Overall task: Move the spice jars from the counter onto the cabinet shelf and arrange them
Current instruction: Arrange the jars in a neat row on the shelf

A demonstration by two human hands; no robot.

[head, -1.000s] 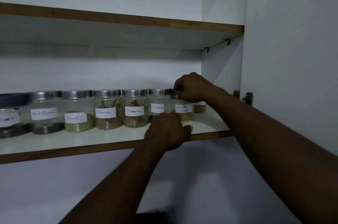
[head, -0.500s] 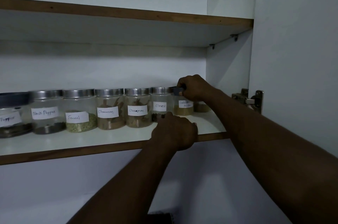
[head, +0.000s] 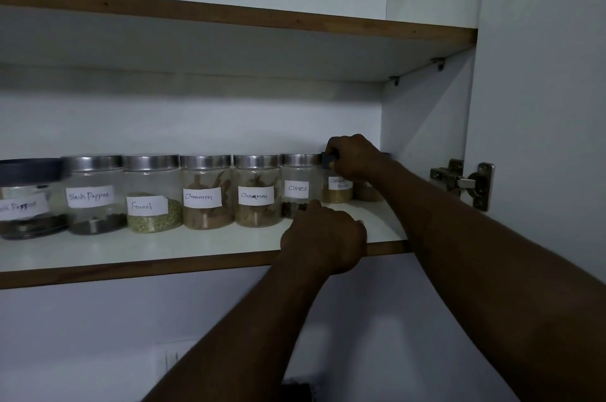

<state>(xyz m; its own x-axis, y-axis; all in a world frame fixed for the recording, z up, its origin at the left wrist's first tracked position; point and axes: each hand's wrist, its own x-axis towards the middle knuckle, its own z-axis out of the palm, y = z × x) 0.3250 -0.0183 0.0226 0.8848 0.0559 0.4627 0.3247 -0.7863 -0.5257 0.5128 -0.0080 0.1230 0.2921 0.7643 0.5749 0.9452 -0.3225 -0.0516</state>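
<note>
**Lining up the coriander jar**

My right hand is clamped over the dark lid of the coriander powder jar, fingers curled round its rim from above. The jar stands upright near the right end of the cabinet shelf, just beside the Cloves jar and set a little further back than it. Another small jar sits behind my right forearm (its label is hidden, so I can't name the spice).

My left hand rests at the shelf's front edge, below the Cloves jar, with its back toward me. Its fingers are tucked out of sight, so I cannot tell whether they grip the edge, touch the jar's base or hold nothing.

Leftward the row runs on with 5 more: the right Cinnamon jar, the left Cinnamon jar, the Fennel jar, the Black Pepper jar and a black-lidded pepper jar at the picture's edge. All labels face front. Far right, the hinge holds the open cabinet door.

I judge this to be the arranging step, not the carrying one. The next move calls for a small slide forward to bring the coriander jar level with its neighbours, label kept to the front, without bumping the Cloves jar. The counter is out of view, so I can't say whether more jars wait there.
</note>
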